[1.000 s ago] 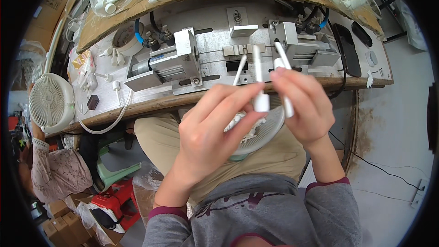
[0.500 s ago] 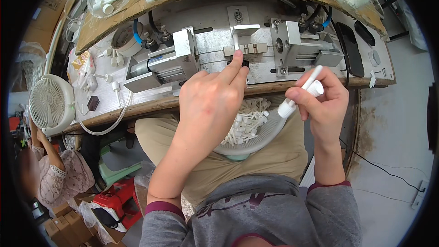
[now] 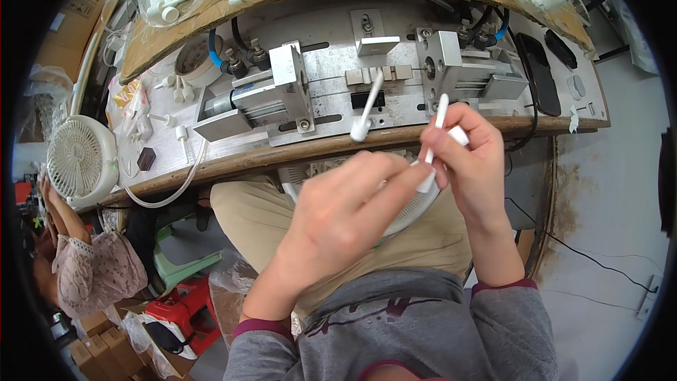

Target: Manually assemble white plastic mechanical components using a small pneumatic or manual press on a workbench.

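1. Left hand (image 3: 338,219): raised over the lap in front of the table (image 3: 233,162) edge, fingers curled and reaching right; its fingertips met the lower end of a white tube (image 3: 431,148), pinching it.
2. Right hand (image 3: 472,162): just right of the left hand, fingers pressed together around the same tube and around a short white cap (image 3: 458,134) tucked against the index finger.
3. Tube: held upright between both hands, its upper end standing clear above the right fingers, in front of the metal jig (image 3: 367,85).
4. Stick (image 3: 368,107): a second white piece with a rounded lower end, slanting over the middle of the jig, just above and left of the left fingertips; whether any finger touched it could not be told.
5. Basket (image 3: 416,204): white, resting on the lap beneath both hands, mostly hidden by them.
6. Fan (image 3: 77,159): white, at the table's left end, well apart from the hands.
7. Another person (image 3: 84,268): seated low at the left edge.
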The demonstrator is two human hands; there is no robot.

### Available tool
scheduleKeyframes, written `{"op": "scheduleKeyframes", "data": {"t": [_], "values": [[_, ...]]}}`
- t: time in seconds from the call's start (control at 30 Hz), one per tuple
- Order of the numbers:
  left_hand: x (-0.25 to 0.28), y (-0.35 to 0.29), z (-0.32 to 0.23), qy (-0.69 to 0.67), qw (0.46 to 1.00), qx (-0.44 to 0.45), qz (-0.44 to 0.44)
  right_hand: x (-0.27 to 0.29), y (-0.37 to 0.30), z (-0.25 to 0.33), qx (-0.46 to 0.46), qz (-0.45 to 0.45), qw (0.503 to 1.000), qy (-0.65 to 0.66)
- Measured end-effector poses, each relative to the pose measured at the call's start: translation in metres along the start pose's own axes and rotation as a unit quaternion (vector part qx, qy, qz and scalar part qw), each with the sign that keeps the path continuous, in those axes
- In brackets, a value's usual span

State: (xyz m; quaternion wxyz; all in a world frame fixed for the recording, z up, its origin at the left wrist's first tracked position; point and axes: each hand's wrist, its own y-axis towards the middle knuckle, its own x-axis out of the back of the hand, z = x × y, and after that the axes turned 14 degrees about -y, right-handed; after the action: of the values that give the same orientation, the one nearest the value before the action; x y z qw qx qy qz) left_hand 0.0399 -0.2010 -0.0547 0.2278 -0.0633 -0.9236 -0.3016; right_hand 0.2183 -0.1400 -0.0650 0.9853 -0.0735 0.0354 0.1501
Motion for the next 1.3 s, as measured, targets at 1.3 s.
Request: {"op": "scheduleKeyframes", "data": {"t": [1.3], "values": [[0.064, 0.133, 0.031, 0.141, 0.981, -0.066, -0.116, -0.003, 0.014, -0.004, 0.427, -0.078, 0.712, -0.552]]}}
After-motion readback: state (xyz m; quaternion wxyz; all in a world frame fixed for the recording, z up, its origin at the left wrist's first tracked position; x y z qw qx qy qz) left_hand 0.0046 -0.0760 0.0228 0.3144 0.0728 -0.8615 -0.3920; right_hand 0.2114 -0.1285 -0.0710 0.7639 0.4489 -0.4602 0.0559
